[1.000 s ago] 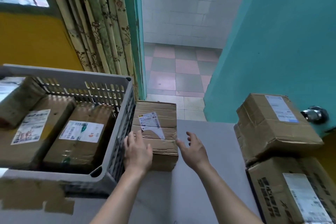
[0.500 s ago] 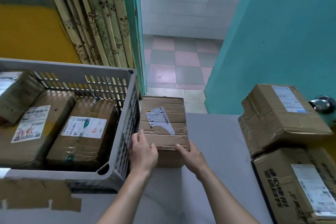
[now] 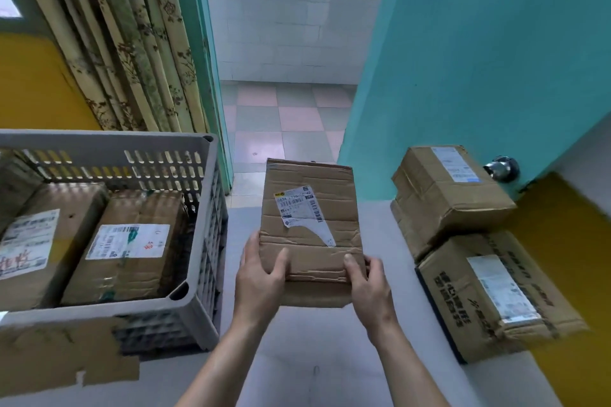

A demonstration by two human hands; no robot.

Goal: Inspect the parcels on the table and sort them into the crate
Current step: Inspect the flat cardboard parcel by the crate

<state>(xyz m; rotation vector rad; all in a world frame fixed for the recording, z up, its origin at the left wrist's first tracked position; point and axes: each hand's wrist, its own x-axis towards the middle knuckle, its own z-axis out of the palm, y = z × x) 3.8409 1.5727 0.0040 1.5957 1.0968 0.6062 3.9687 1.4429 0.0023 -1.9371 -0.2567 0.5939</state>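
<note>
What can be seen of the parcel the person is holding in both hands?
The held parcel is a flat brown cardboard box, creased and dented, with a white shipping label on top, partly torn away at its lower right. The left hand and right hand grip its near corners, thumbs on top. Its far end tilts upward. It sits between the grey crate and the two stacked boxes, touching neither.

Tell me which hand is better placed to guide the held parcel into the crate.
Left, probably. The left hand grips the parcel on the edge facing the crate, so it can lead the parcel over the rim. The right hand holds the far edge.
</note>
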